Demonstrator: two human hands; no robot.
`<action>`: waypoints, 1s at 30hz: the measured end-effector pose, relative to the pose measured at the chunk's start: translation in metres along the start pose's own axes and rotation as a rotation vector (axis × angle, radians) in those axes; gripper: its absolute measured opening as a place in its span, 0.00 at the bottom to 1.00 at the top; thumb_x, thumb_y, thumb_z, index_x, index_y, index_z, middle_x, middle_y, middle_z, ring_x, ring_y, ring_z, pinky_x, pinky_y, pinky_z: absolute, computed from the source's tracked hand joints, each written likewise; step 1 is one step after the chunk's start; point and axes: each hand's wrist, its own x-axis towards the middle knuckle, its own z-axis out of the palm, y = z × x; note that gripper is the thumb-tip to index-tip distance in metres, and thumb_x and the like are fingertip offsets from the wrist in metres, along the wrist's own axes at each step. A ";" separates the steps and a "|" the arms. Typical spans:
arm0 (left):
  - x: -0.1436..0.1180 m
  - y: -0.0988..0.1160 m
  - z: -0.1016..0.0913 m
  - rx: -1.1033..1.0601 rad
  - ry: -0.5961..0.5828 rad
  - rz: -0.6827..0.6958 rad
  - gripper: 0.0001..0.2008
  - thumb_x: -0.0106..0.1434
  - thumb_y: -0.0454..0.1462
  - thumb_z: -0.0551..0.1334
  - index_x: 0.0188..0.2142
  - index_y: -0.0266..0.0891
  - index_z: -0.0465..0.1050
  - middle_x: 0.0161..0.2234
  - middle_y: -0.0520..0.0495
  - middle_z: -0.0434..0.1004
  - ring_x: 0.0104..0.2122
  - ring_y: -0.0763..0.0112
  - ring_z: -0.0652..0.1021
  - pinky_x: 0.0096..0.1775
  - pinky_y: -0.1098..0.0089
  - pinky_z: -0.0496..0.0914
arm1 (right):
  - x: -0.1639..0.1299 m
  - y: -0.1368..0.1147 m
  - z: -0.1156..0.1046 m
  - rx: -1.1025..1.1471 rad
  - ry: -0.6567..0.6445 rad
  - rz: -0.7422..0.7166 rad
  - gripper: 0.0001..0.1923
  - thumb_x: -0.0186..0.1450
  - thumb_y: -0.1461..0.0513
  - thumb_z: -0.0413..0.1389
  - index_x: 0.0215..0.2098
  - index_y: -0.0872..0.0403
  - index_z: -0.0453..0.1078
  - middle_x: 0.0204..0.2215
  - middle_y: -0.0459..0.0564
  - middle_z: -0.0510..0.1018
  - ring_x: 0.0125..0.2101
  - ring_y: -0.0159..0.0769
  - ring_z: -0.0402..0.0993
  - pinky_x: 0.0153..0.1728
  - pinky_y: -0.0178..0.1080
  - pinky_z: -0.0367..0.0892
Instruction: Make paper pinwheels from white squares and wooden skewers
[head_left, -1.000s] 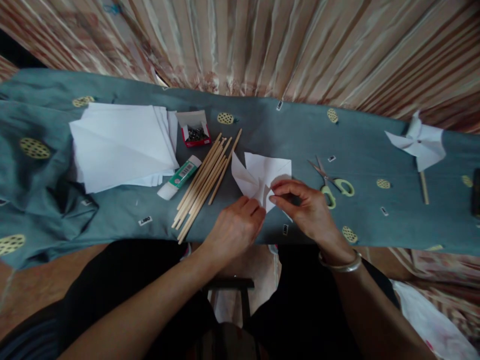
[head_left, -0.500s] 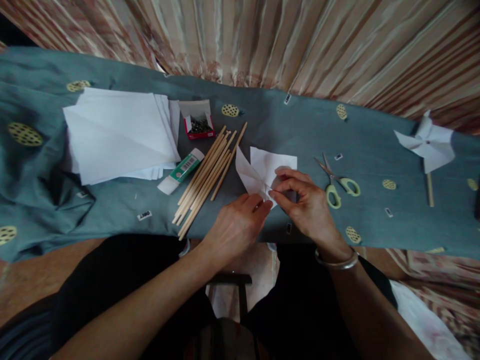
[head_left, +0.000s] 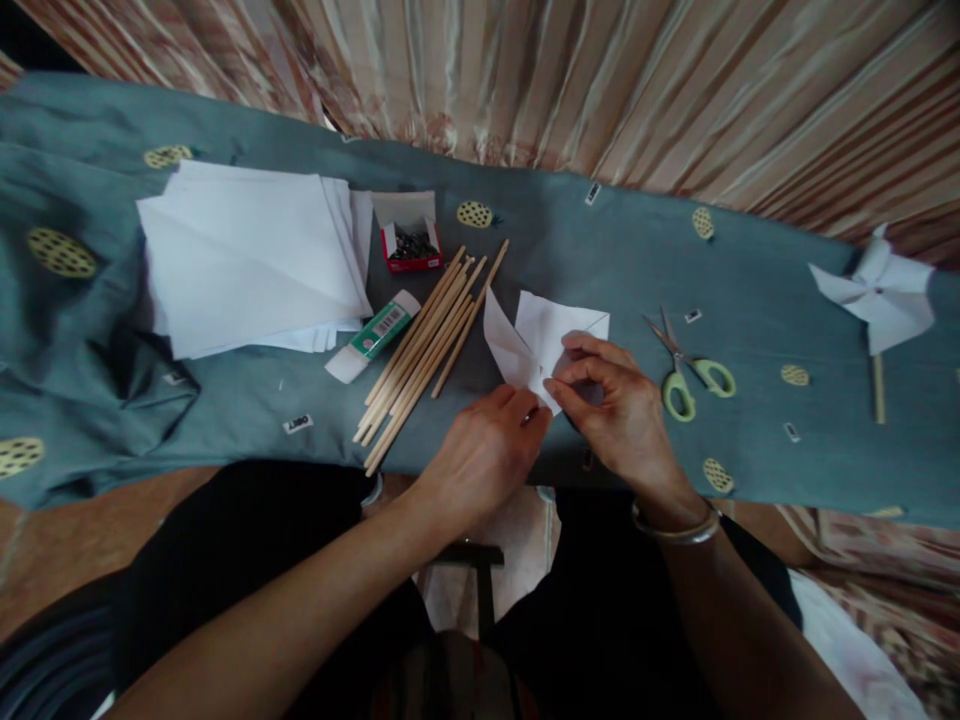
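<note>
A white paper pinwheel lies partly folded at the front of the table, its left blade raised and curled toward the middle. My left hand pinches its near left edge, fingers closed on the paper. From the right, my right hand grips the pinwheel with thumb and forefinger close to its centre; the fingertips partly hide the paper there. Just left of the pinwheel lie several wooden sticks. Scissors with green handles rest to the right of my right hand, blades a little apart.
A stack of white paper lies at the left. An open red box of small metal pins stands behind the sticks, with a green and white glue box nearby. A finished pinwheel on a stick lies far right on the green tablecloth.
The whole view has shifted slightly, so things on the table appear a little further right. Both hands stay on the pinwheel, nearly in the same pose.
</note>
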 end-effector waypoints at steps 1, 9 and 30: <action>0.000 0.000 0.000 0.001 -0.001 -0.001 0.10 0.69 0.32 0.52 0.45 0.34 0.71 0.42 0.44 0.76 0.41 0.63 0.75 0.39 0.65 0.73 | 0.000 0.000 0.000 -0.002 -0.001 -0.001 0.04 0.62 0.63 0.60 0.28 0.50 0.73 0.49 0.51 0.77 0.50 0.46 0.74 0.53 0.55 0.67; 0.001 0.000 0.000 0.015 -0.018 -0.011 0.09 0.69 0.32 0.53 0.43 0.35 0.71 0.41 0.45 0.75 0.40 0.64 0.74 0.38 0.66 0.72 | 0.000 0.002 -0.001 -0.015 -0.010 -0.011 0.04 0.63 0.60 0.60 0.30 0.49 0.73 0.48 0.51 0.77 0.50 0.46 0.74 0.53 0.54 0.67; 0.001 -0.001 0.004 0.027 0.027 0.014 0.08 0.69 0.32 0.54 0.44 0.35 0.71 0.41 0.44 0.75 0.41 0.62 0.75 0.39 0.65 0.74 | -0.011 -0.007 0.002 -0.083 -0.029 -0.093 0.09 0.69 0.61 0.53 0.42 0.47 0.75 0.56 0.51 0.71 0.55 0.47 0.68 0.57 0.52 0.65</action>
